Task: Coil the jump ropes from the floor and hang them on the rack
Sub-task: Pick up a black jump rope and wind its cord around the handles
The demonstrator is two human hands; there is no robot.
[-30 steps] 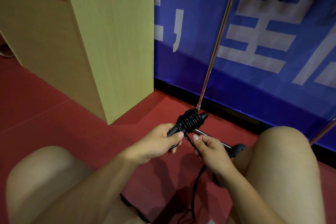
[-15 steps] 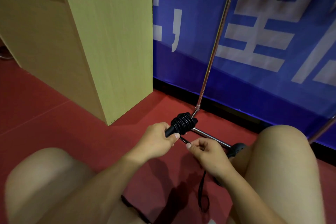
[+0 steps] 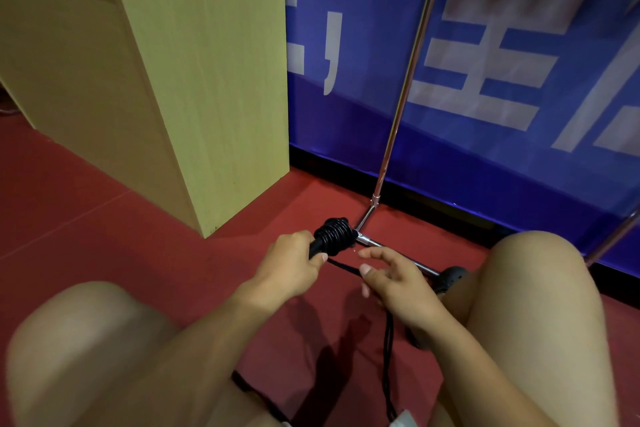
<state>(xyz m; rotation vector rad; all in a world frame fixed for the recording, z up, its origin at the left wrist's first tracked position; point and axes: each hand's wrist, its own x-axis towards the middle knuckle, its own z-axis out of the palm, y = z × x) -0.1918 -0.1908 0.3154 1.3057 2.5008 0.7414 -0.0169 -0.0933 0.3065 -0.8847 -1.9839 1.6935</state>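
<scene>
The jump rope (image 3: pixel 335 234), black cord coiled tight round its handles, sits in front of your knees above the red floor (image 3: pixel 104 236). Your left hand (image 3: pixel 289 269) grips the handle end, fingers curled round it. Your right hand (image 3: pixel 394 279) has loosened, fingers spread, the loose cord passing under the thumb and hanging down. The rack (image 3: pixel 403 94) stands just behind, against the blue banner (image 3: pixel 363 45).

Red floor (image 3: pixel 104 236) across the lower frame. Light wood cabinet (image 3: pixel 166 80) at upper left, standing on it. Blue banner wall (image 3: pixel 363 62) with large white characters fills the upper right; black baseboard (image 3: pixel 332 163) along its foot.
</scene>
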